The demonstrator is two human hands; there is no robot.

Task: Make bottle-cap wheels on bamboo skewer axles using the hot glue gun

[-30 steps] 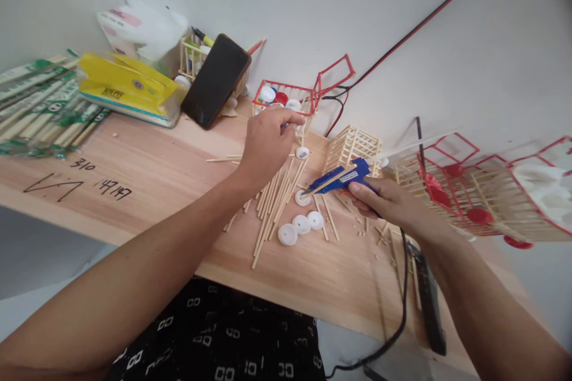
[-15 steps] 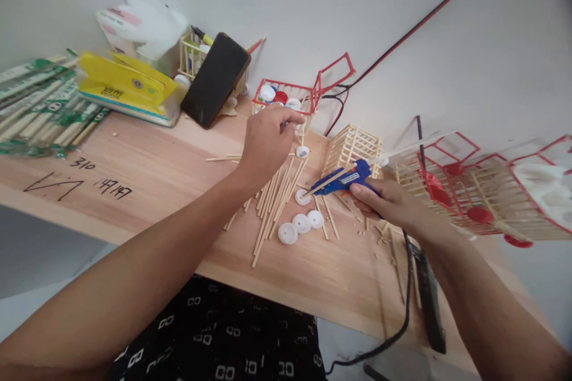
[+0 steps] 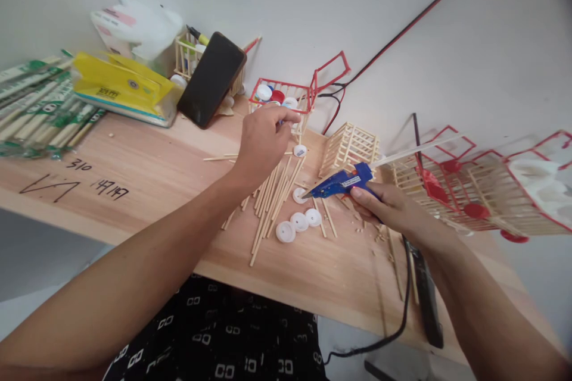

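My right hand (image 3: 386,205) grips a blue hot glue gun (image 3: 342,183), with a long pale glue stick (image 3: 415,147) sticking out of its back. The gun's nozzle is over a white bottle cap (image 3: 299,194) on the table. Three more white caps (image 3: 299,222) lie in a touching row just in front of it. My left hand (image 3: 269,131) is at the front of a red-rimmed stick basket (image 3: 308,95) holding bottle caps. Its fingers are bent together, and what they hold, if anything, is hidden. Below that hand, loose wooden sticks (image 3: 268,205) lie in a fanned pile.
An unpainted stick basket (image 3: 351,146) stands behind the gun. More red-trimmed baskets (image 3: 482,190) are at the right. A black cord (image 3: 407,292) hangs from the gun. Leftward are a phone (image 3: 212,80), a yellow tissue pack (image 3: 125,92) and bagged sticks (image 3: 44,101).
The glue gun has shifted slightly left, bringing its nozzle over the cap and covering part of a thin stick seen before. My left hand stays by the basket, and the view has moved slightly.
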